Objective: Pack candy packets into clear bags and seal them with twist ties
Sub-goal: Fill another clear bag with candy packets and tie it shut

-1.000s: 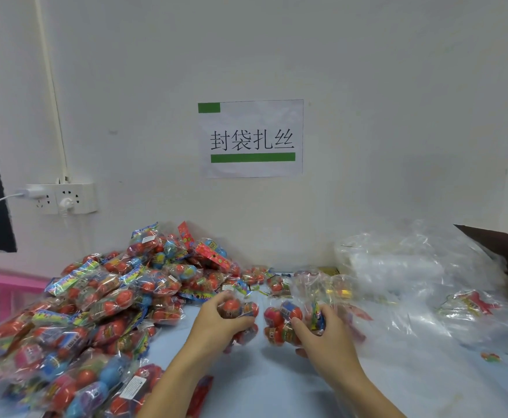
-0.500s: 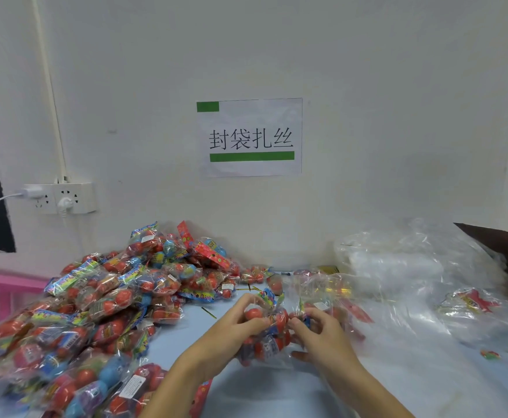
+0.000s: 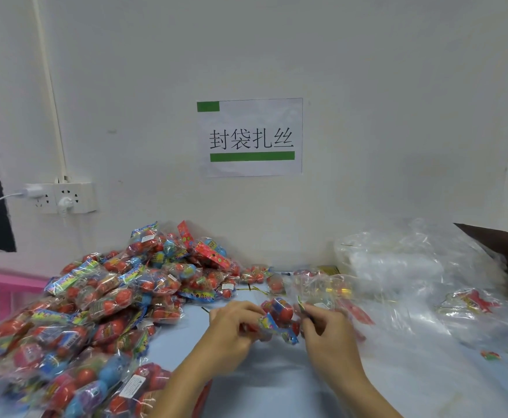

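Candy packets (image 3: 277,319) sit at lower centre of the frame, gripped between our left hand (image 3: 234,330) and right hand (image 3: 326,330), fingers curled around them. Slippery wrappers could squirt loose; the clear bag (image 3: 322,289) behind looks floppy and may collapse.

Motion blur smears the left hand (image 3: 234,324) and right hand (image 3: 326,330), so the fingertips' grip on the candy packets (image 3: 277,319) between them cannot be made out; both forearms run off the bottom edge. The heap of filled bags (image 3: 96,312) blurs toward the lower left and is cut by that edge; the dark board (image 3: 506,251) is cropped at the right.
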Tool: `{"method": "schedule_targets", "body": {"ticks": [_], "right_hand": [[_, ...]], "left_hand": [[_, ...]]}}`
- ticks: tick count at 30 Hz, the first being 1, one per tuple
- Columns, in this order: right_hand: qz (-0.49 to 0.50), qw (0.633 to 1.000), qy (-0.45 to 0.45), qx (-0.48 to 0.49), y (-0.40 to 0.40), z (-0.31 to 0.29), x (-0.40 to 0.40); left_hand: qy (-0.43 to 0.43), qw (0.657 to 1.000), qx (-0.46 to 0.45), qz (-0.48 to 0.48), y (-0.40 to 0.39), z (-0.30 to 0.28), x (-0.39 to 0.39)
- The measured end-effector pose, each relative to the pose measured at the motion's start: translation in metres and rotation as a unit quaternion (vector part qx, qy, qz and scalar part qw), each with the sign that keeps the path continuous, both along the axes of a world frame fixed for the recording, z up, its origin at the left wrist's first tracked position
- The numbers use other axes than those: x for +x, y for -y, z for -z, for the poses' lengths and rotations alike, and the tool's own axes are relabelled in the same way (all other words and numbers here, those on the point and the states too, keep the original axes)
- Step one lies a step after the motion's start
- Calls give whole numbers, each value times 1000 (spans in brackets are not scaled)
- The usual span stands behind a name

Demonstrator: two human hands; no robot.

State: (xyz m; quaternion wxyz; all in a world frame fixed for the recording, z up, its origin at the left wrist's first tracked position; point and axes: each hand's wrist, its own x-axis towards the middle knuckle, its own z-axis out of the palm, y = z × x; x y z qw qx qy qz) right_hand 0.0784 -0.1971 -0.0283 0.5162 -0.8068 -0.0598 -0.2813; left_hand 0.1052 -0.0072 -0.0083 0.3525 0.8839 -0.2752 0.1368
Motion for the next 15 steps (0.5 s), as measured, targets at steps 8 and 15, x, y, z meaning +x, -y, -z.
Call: {"method": "schedule_targets", "body": {"ticks": [8, 15], "right_hand": [[-83, 988, 11, -127, -5, 1, -7], [-181, 968, -37, -167, -6, -5, -16]], "left_hand": [[52, 998, 30, 3, 10, 7, -6], [-3, 997, -77, 9, 9, 1, -6]]}}
